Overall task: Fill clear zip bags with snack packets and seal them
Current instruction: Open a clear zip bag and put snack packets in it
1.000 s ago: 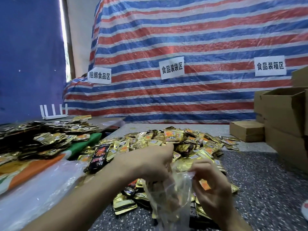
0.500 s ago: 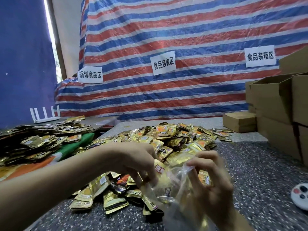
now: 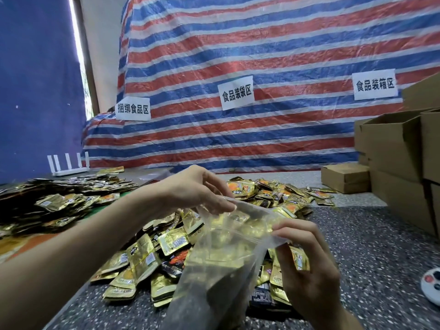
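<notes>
You hold the clear zip bag (image 3: 221, 270) just above the pile of snack packets (image 3: 147, 256), with gold foil showing through the plastic. Your left hand (image 3: 195, 189) pinches the far edge of its mouth with curled fingertips. Your right hand (image 3: 309, 270) pinches the near edge between thumb and forefinger. The pile lies on a speckled table (image 3: 369, 246). Cardboard boxes (image 3: 392, 148) stand at the right, and a striped tarp (image 3: 238, 55) hangs behind.
</notes>
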Action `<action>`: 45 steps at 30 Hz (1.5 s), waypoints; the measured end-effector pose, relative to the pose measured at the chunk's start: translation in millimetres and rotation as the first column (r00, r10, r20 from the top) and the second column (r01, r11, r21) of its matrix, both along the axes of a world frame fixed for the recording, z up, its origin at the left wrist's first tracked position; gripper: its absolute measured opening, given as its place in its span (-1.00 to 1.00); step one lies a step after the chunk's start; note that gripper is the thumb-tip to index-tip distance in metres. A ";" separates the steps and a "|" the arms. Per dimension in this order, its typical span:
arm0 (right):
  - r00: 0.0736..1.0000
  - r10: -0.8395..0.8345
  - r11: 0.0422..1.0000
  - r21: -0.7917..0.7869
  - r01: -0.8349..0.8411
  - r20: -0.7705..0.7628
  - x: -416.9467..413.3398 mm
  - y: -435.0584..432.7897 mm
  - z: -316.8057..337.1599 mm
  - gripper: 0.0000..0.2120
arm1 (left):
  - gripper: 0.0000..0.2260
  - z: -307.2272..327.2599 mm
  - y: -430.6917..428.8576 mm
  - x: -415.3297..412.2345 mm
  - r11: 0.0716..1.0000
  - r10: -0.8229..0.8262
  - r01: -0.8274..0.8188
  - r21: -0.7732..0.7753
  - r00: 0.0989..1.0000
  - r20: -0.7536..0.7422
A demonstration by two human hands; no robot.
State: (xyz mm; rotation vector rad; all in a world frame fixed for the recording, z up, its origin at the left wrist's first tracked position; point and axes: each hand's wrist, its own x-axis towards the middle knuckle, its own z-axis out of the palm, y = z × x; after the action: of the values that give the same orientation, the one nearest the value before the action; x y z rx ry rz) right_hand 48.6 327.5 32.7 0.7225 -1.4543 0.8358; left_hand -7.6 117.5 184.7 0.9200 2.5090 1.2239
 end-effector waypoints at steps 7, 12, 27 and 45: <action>0.996 0.079 0.996 -0.051 -0.077 0.042 -4.6 3.7 -3.4 -0.83 | -0.65 -43.0 -18.1 -54.7 0.957 0.285 -0.279 0.079 0.955 -0.086; 0.995 0.095 0.994 -0.053 -0.094 0.023 -6.5 3.3 -5.0 -0.81 | -0.18 -112.6 -22.7 -85.8 0.840 0.330 -0.415 -0.349 0.902 -0.277; 0.995 0.093 0.996 0.009 -0.093 0.046 -4.4 3.2 -4.3 -0.84 | -0.87 -93.2 -32.2 -76.4 0.641 0.736 -0.537 0.548 0.633 -0.241; 0.998 0.040 0.999 -0.004 -0.040 0.058 7.9 -14.0 10.4 -0.90 | -0.93 30.7 -29.5 123.3 0.955 0.253 -0.141 0.261 0.846 -0.469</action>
State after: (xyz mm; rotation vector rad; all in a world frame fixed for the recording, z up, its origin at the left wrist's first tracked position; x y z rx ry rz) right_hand 56.5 313.5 43.1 0.7326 -1.4944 0.8957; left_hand 115.8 87.9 215.4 1.1832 2.9773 1.5116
